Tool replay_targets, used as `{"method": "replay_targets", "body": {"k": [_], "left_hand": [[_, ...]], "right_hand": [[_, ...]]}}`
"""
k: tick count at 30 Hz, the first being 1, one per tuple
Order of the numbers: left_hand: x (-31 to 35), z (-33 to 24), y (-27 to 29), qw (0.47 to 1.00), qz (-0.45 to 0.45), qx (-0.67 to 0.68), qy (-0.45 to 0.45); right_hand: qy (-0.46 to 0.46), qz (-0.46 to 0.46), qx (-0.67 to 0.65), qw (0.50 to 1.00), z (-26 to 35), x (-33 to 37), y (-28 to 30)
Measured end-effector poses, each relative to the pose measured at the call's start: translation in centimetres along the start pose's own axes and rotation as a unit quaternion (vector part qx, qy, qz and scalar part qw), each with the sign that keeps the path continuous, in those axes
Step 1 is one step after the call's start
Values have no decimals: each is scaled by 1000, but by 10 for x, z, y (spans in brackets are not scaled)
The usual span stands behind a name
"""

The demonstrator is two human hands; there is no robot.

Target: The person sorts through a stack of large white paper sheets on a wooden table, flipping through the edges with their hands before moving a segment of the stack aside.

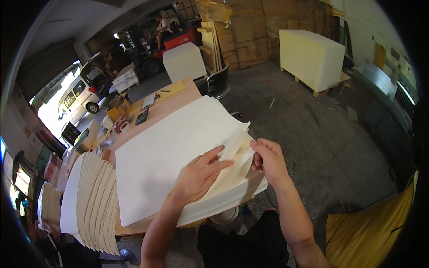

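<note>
A thick stack of large white paper sheets (165,138) lies on the wooden table in front of me. My right hand (269,161) is closed on the stack's right corner, pinching the lifted edge of some sheets between thumb and fingers. The lifted paper (241,154) curls up there, showing a cream-coloured gap beneath. My left hand (201,176) rests on the top sheet by the fold, its fingers stretched out and apart. How many sheets the right hand pinches cannot be made out.
To the left, another stack of fanned sheets (94,196) overhangs the table (187,89). A calculator (141,117) and tape rolls (123,126) lie beyond. Wrapped pallets (310,60) stand on the floor; a person sits on a red forklift (178,39). Yellow sheeting (373,225) is at lower right.
</note>
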State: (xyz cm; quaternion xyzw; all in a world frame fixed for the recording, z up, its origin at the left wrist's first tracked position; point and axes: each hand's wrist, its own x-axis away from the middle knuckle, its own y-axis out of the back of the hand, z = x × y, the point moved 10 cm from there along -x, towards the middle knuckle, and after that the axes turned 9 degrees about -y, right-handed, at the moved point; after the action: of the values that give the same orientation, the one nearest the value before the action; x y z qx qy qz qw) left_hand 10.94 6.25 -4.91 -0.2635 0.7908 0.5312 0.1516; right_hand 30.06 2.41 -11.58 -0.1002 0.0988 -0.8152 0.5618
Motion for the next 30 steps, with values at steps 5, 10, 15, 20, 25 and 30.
{"method": "replay_targets", "body": {"k": [5,10,15,20,25,30], "left_hand": [[-4,-9,-1,999,22,17,32],[0,2,-3,999,25,20,28],[0,2,0,999,7,28,34],[-2,-7,0,1000,-13,0,13],[-3,-12,-3,999,21,-29,11],[0,-3,-4,999,29,-9,12]], "right_hand": [[-48,42,-110,992,-1,0,-7],[-44,45,-97,993,-2,0,-7],[28,-2,20,999,8,3,0],[-20,15,-45,999,4,3,-3],[-27,29,-109,993,-1,1,-6],[-24,33,-110,993,-3,0,-5]]}}
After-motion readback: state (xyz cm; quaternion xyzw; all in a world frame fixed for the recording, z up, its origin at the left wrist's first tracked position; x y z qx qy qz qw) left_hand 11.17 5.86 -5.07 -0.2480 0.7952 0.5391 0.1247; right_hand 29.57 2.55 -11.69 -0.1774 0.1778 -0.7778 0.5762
